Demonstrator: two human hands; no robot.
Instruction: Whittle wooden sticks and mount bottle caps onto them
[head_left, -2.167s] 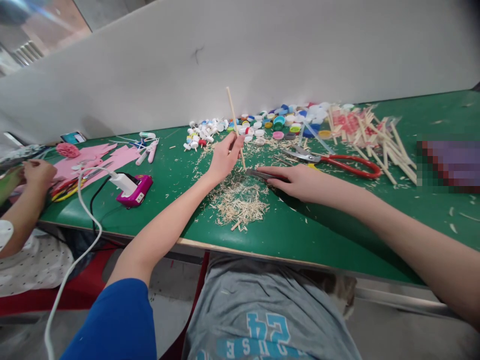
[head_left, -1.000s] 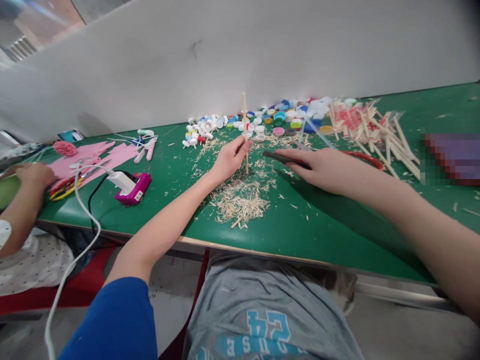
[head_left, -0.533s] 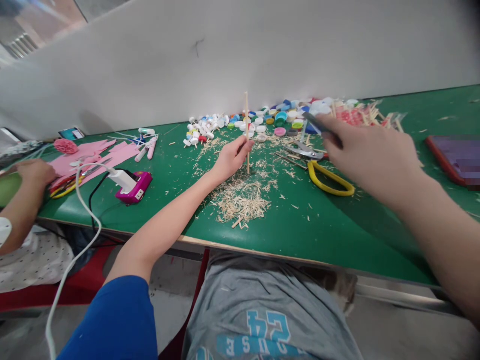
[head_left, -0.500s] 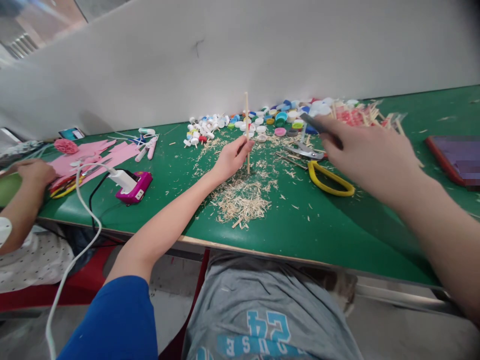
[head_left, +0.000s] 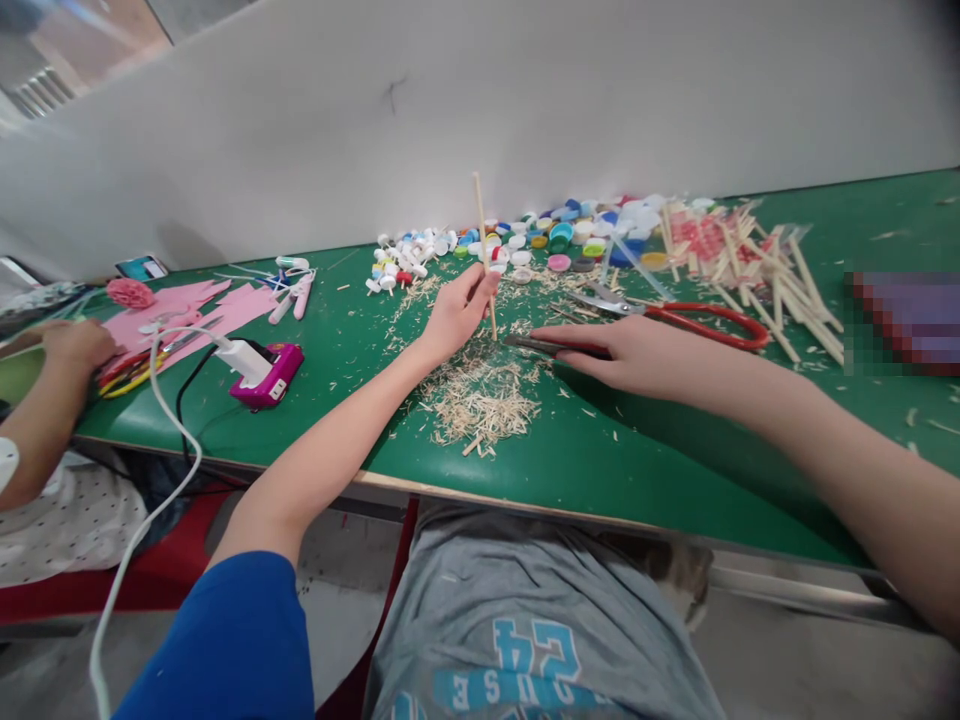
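My left hand (head_left: 452, 312) is closed round a thin wooden stick (head_left: 482, 240), held nearly upright with its lower end on the green table (head_left: 600, 470). My right hand (head_left: 626, 352) lies low over the table and grips a dark knife (head_left: 536, 345) whose blade points left toward the foot of the stick. A heap of pale wood shavings (head_left: 480, 400) lies just below both hands.
Red-handled scissors (head_left: 694, 322) lie behind my right hand. Further back are bottle caps (head_left: 570, 240), capped white pieces (head_left: 401, 262) and a pile of wooden sticks (head_left: 757, 265). At left are a pink device with a white charger (head_left: 262, 372), pink paper (head_left: 202, 312), and another person's hand (head_left: 71, 345).
My right hand, raised toward the caps half a second ago, has come back down with the knife beside the stick. The stick has tilted slightly left.
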